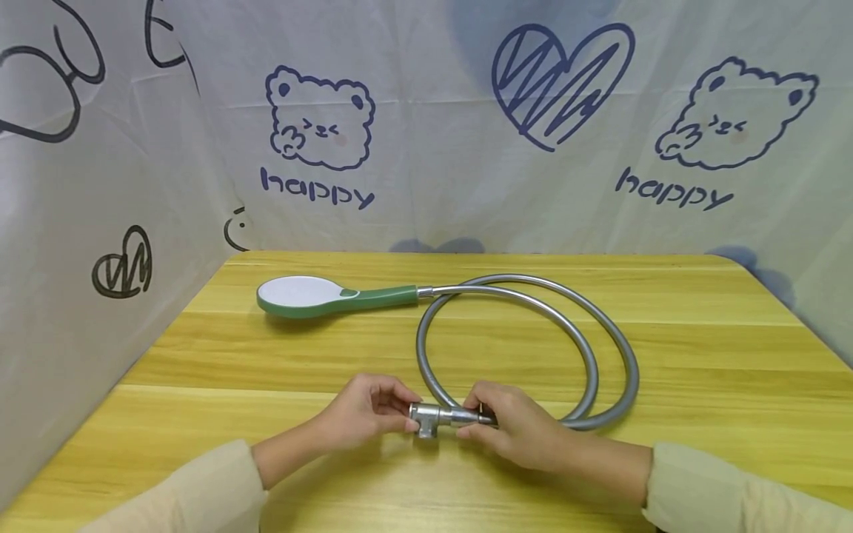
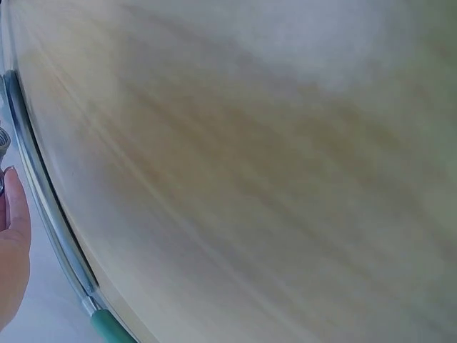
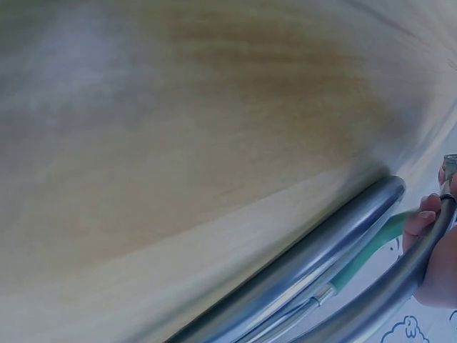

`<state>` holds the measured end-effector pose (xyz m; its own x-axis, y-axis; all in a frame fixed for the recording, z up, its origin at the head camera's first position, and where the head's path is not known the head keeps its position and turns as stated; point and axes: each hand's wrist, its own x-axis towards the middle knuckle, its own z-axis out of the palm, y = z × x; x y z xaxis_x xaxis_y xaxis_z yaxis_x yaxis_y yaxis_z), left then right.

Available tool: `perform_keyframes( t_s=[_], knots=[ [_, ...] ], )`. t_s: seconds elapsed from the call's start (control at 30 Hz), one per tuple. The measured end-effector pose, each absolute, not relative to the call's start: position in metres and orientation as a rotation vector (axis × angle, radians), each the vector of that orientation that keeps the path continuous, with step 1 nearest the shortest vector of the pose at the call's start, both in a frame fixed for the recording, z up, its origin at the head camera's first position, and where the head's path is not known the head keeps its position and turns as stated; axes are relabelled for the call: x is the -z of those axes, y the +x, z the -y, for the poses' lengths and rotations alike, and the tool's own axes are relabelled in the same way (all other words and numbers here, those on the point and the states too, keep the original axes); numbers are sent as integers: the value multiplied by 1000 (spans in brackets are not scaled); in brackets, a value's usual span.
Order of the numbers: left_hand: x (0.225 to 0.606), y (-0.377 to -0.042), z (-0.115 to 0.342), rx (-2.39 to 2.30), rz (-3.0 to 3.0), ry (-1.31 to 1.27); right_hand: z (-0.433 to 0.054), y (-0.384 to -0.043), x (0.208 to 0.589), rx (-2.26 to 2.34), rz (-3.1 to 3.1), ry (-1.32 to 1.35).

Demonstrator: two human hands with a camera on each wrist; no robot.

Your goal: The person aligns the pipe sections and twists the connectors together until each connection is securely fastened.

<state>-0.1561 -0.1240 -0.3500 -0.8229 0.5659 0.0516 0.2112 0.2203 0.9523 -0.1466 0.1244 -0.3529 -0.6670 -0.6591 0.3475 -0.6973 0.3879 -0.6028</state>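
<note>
In the head view my left hand (image 1: 365,411) pinches the left end of a chrome T-shaped fitting (image 1: 426,419), whose short branch points toward me. My right hand (image 1: 513,423) grips the metal end of a silver shower hose (image 1: 603,411), in line with the fitting and meeting its right side. The hose loops round behind the hands to a green shower head (image 1: 300,297) with a white face, lying on the table at the back left. At the edge of the left wrist view, the fitting's threaded opening (image 2: 3,138) shows above my fingertips.
A wooden table (image 1: 333,481) carries everything. White cloth (image 1: 440,163) with drawn bears, hearts and lettering hangs behind it, and more cloth stands along the left side. Hose coils (image 3: 300,264) lie close beside my right hand.
</note>
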Motion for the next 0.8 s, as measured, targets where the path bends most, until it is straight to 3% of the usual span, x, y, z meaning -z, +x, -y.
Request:
perform_keyframes(
  t_s=[0.8],
  knots=[
    [349, -155, 123, -1624, -2206, 731, -122, -147, 350, -1107, 2745, 1227]
  ],
)
